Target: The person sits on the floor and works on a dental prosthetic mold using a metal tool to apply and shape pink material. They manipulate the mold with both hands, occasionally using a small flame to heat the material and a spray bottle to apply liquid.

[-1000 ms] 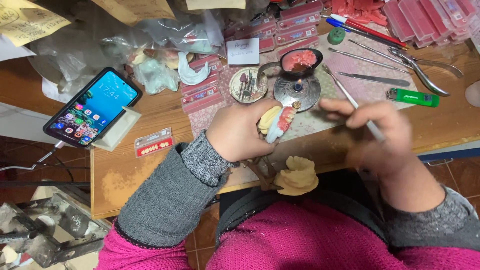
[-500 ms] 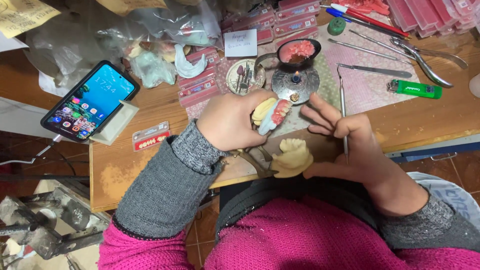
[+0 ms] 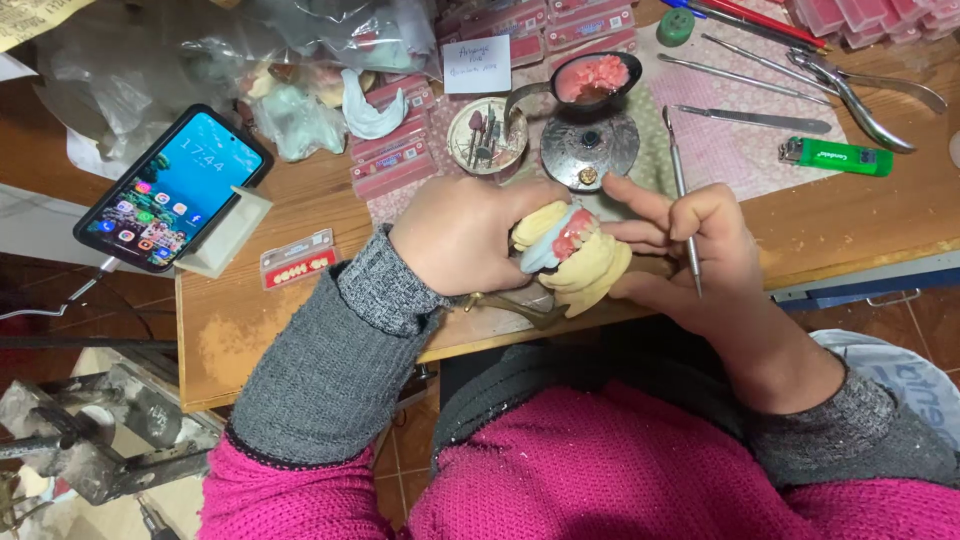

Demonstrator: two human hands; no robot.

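Left hand gripping dental cast closed, palm hiding half; right hand steadying it, pinching tool, tip hard to make out.

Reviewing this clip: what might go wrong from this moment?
The yellow dental cast is held over the bench edge; a slipping left hand might drop it to the floor. The thin metal instrument in the right hand lies close to the fingers and might jab them.
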